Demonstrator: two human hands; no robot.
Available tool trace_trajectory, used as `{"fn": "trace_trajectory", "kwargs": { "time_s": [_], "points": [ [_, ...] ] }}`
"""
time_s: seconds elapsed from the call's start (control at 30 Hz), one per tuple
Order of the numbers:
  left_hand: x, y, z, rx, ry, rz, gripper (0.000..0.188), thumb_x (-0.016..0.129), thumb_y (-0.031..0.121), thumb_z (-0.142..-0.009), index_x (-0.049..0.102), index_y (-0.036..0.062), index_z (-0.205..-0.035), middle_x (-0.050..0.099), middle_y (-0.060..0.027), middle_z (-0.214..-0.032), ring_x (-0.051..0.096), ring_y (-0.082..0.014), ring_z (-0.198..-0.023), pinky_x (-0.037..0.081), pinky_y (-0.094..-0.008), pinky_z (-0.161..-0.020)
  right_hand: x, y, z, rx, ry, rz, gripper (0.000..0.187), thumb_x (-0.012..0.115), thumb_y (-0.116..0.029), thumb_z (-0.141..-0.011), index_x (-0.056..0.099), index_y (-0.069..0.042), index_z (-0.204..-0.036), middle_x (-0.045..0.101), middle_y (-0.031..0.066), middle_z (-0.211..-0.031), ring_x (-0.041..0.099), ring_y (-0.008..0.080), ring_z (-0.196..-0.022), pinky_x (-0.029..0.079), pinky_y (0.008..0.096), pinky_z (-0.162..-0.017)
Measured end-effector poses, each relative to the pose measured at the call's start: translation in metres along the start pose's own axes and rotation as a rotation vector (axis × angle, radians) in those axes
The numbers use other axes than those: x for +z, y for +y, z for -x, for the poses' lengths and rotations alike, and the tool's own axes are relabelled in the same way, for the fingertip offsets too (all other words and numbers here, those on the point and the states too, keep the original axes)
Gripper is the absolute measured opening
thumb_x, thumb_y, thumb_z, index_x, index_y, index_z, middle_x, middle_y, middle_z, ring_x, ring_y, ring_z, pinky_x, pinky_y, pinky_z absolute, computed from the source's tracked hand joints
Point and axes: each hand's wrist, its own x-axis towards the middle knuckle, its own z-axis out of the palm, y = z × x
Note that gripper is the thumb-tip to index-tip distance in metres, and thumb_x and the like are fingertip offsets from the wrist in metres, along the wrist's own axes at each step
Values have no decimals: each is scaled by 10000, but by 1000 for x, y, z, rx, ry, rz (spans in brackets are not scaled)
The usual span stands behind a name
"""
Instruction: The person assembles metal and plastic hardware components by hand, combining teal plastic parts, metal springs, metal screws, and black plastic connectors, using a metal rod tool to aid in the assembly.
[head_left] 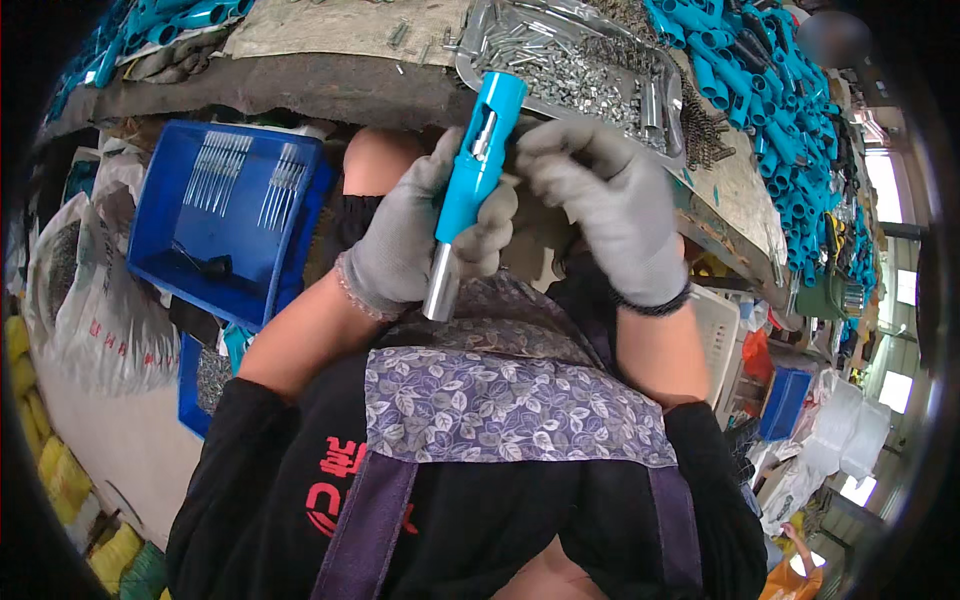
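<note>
My left hand (400, 235), in a grey work glove, is closed around a blue tubular tool body (467, 190). The body tilts with its top away from me and has a long slot in its side, where a metal part shows. From its lower end a shiny metal sleeve (441, 285) sticks out toward me. My right hand (625, 205), gloved too, is just right of the tube and apart from it. Its thumb and fingers are bent together in a pinch; anything between the fingertips is too small to make out.
Beyond my hands, the workbench carries a metal tray (467, 64) of small metal parts. Coil springs (705, 140) and a heap of blue tool bodies (790, 180) lie to the right. At left is a blue bin (200, 240) with thin metal rods, beside a white sack (110, 310).
</note>
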Motion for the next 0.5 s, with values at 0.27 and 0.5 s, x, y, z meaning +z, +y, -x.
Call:
{"fn": "trace_trajectory", "kwargs": {
  "time_s": [0.27, 0.5],
  "points": [
    [-2, -7, -6, -43, -77, -48, 558, 399, 683, -970, 597, 178, -1100, 529, -40, -690, 417, -111, -480, 340, -250, -448, 16, 43, 4, -261, 56, 99, 155, 691, -161, -934, 673, -42, -1032, 577, -1, -930, 531, 84, -879, 459, 268, -829],
    [11, -16, 2, 50, 79, -327, 590, 374, 682, -979, 588, 142, -1081, 534, -51, -644, 467, -142, -484, 389, -273, -469, 21, 44, 19, 143, 35, -566, 330, 731, -146, -899, 544, -16, -1138, 601, 38, -1048, 561, 103, -966, 462, 284, -897]
  ]
}}
